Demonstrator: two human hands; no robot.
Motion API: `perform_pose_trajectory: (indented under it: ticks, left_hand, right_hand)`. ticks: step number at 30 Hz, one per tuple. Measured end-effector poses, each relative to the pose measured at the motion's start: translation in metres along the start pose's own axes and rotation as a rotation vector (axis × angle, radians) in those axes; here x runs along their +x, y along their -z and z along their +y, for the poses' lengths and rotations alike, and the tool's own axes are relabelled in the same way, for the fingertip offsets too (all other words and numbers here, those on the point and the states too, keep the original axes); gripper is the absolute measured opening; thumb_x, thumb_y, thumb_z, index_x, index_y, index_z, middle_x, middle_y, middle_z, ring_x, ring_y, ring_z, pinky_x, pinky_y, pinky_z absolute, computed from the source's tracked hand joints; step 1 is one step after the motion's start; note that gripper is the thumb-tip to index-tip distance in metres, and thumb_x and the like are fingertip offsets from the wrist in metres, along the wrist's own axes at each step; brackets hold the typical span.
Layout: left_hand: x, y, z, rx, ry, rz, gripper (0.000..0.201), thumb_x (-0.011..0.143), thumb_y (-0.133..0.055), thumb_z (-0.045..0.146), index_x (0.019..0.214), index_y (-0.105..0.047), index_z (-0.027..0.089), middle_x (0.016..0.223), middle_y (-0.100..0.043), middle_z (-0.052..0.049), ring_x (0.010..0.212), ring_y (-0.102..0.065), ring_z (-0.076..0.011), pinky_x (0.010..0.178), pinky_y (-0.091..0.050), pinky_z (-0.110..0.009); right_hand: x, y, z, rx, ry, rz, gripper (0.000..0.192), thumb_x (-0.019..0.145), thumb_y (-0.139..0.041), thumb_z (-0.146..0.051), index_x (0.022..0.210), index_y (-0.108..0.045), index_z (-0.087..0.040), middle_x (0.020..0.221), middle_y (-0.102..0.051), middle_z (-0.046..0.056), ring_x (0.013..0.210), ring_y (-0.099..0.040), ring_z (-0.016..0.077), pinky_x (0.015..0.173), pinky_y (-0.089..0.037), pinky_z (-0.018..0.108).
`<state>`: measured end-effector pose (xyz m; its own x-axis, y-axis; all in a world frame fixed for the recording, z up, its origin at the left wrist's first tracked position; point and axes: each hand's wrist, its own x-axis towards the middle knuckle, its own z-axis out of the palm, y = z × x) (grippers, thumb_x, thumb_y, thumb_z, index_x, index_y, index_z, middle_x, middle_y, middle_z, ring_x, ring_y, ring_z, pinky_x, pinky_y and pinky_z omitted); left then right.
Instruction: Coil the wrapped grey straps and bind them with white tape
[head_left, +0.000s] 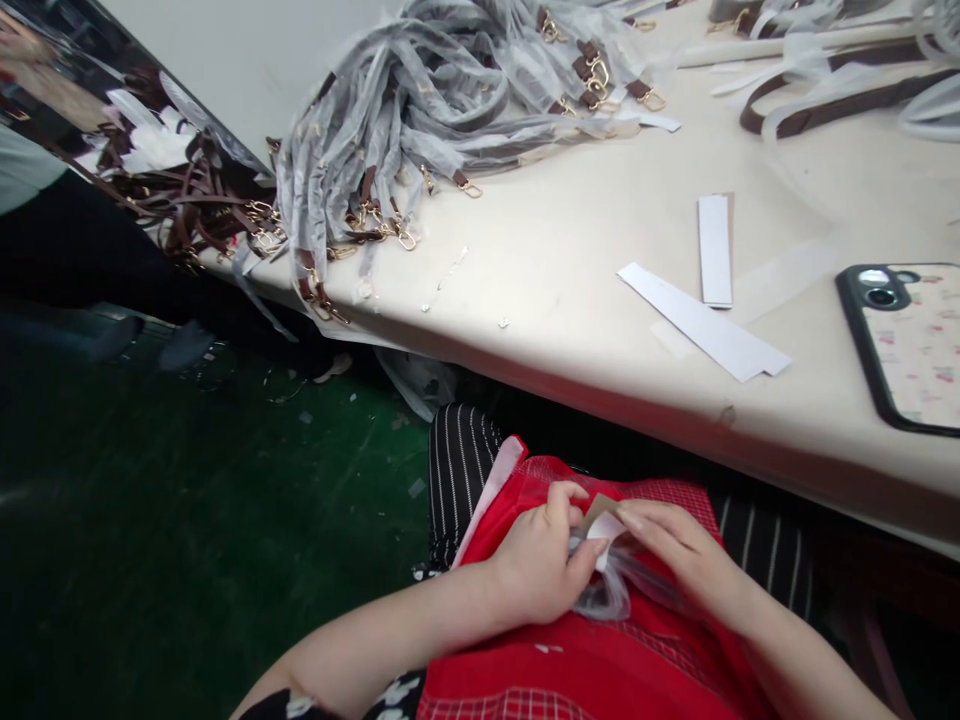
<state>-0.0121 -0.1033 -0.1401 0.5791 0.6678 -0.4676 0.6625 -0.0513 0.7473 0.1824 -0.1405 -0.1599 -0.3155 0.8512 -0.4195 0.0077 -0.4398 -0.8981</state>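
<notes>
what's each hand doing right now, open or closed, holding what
Left hand: closed, pinching the small card and the clear wrap.
Right hand: closed, fingers gripping the same card from the other side.

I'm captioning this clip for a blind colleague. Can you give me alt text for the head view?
Over a red apron, the left hand and right hand together pinch a small card with clear plastic wrap. On the table lie wrapped straps, paper strips and a phone.
</notes>
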Motion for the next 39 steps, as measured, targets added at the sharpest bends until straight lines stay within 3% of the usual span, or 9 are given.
perform_pose_trajectory:
  ticks: [3, 6, 10, 17, 23, 27, 31, 35, 39]
  left_hand:
    - [0.000, 0.002, 0.002, -0.004, -0.013, -0.019, 0.036, 0.090, -0.052, 0.026, 0.121, -0.036, 0.019, 0.106, -0.072, -0.010, 0.097, -0.068, -0.0262, 0.083, -0.051, -0.039]
    - [0.000, 0.003, 0.003, -0.013, -0.047, -0.037, 0.037, 0.090, -0.051, 0.027, 0.122, -0.034, 0.018, 0.112, -0.071, -0.012, 0.100, -0.067, -0.0268, 0.085, -0.050, -0.040]
    - [-0.001, 0.003, 0.005, 0.006, -0.055, -0.055, 0.036, 0.091, -0.049, 0.026, 0.122, -0.033, 0.018, 0.112, -0.071, -0.012, 0.098, -0.067, -0.0267, 0.084, -0.050, -0.041]
    - [-0.003, 0.001, 0.005, 0.027, -0.043, -0.058, 0.037, 0.092, -0.048, 0.027, 0.124, -0.032, 0.018, 0.110, -0.071, -0.012, 0.098, -0.067, -0.0287, 0.084, -0.050, -0.042]
    - [-0.003, 0.001, 0.007, 0.013, -0.054, -0.071, 0.037, 0.091, -0.048, 0.029, 0.124, -0.035, 0.016, 0.105, -0.070, -0.012, 0.095, -0.068, -0.0289, 0.081, -0.050, -0.041]
    - [0.001, 0.009, 0.003, -0.035, -0.022, -0.129, 0.041, 0.077, -0.065, 0.028, 0.112, -0.049, 0.016, 0.094, -0.071, -0.008, 0.080, -0.066, -0.0228, 0.069, -0.050, -0.033]
    - [0.007, 0.013, -0.006, -0.400, 0.112, -0.316, 0.028, 0.076, -0.066, 0.029, 0.100, -0.061, 0.016, 0.071, -0.067, 0.000, 0.059, -0.059, -0.0135, 0.055, -0.045, -0.023]
    - [0.017, 0.020, -0.006, -0.745, 0.116, -0.122, 0.037, 0.069, -0.072, 0.023, 0.104, -0.064, 0.013, 0.077, -0.066, -0.001, 0.062, -0.057, -0.0100, 0.059, -0.044, -0.021]
    - [0.029, 0.025, 0.005, -0.946, 0.084, 0.003, 0.042, 0.071, -0.076, 0.036, 0.104, -0.064, 0.013, 0.075, -0.062, 0.000, 0.067, -0.057, -0.0107, 0.064, -0.044, -0.023]
  right_hand:
    - [0.001, 0.002, -0.002, 0.056, 0.002, -0.043, 0.040, 0.093, -0.054, -0.050, 0.087, -0.074, -0.016, 0.080, -0.071, 0.007, 0.078, -0.065, 0.0252, 0.077, -0.053, 0.036]
    - [0.005, 0.002, 0.003, -0.054, -0.026, -0.020, 0.028, 0.086, -0.066, -0.043, 0.078, -0.073, -0.017, 0.074, -0.071, 0.005, 0.075, -0.064, 0.0244, 0.070, -0.051, 0.032]
    - [0.009, 0.001, 0.010, -0.086, -0.053, 0.002, 0.024, 0.086, -0.065, -0.038, 0.079, -0.074, -0.016, 0.077, -0.074, 0.005, 0.071, -0.064, 0.0214, 0.064, -0.049, 0.028]
    - [0.012, -0.003, 0.012, 0.090, -0.121, -0.035, 0.019, 0.082, -0.071, -0.036, 0.084, -0.070, -0.017, 0.078, -0.073, 0.003, 0.075, -0.067, 0.0217, 0.067, -0.050, 0.028]
    - [0.013, -0.003, 0.012, 0.075, -0.139, -0.089, 0.014, 0.081, -0.070, -0.030, 0.080, -0.062, -0.019, 0.073, -0.069, 0.001, 0.064, -0.064, 0.0180, 0.056, -0.044, 0.025]
    - [0.009, -0.005, 0.003, -0.295, 0.049, 0.009, 0.014, 0.086, -0.064, -0.026, 0.073, -0.063, -0.020, 0.073, -0.067, 0.001, 0.068, -0.062, 0.0183, 0.062, -0.046, 0.027]
    - [-0.002, -0.007, -0.009, -0.605, 0.261, -0.006, 0.015, 0.092, -0.057, -0.022, 0.085, -0.070, -0.024, 0.083, -0.071, 0.003, 0.076, -0.066, 0.0191, 0.068, -0.051, 0.029]
    - [-0.013, -0.005, -0.015, -0.814, 0.391, 0.052, 0.039, 0.093, -0.050, -0.017, 0.129, -0.059, -0.029, 0.126, -0.066, 0.007, 0.114, -0.062, 0.0240, 0.099, -0.051, 0.039]
    - [-0.015, -0.005, -0.014, -0.911, 0.499, 0.191, 0.056, 0.090, -0.045, -0.010, 0.142, -0.046, -0.029, 0.142, -0.055, 0.006, 0.134, -0.047, 0.0257, 0.110, -0.044, 0.048]
